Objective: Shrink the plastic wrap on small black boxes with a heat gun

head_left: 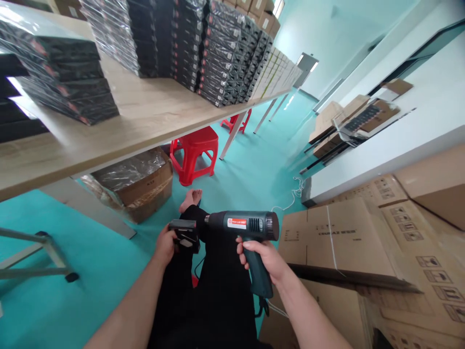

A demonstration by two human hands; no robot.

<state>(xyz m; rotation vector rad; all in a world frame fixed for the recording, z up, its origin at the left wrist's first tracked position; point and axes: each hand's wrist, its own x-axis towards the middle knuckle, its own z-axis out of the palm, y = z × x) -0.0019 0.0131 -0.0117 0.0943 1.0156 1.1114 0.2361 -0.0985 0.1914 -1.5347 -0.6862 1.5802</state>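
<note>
My right hand (pixel 259 257) is wrapped round the handle of a dark green heat gun (pixel 221 221) with a red and white label. The gun's nozzle points left, towards my left hand (pixel 166 246). That hand grips a small black box (pixel 184 233) by its left end, over my lap. A sliver of gap shows between the nozzle and the box, though their exact distance is hard to judge. From the bottom of the gun's handle a dark cord (pixel 262 306) hangs down.
On the wooden table (pixel 145 104) stand tall stacks of film-wrapped black boxes (pixel 225 53) and a shorter stack (pixel 78 80). Beneath it are an open carton (pixel 145 186) and a red stool (pixel 196 150). Large cartons (pixel 341 232) crowd my right side.
</note>
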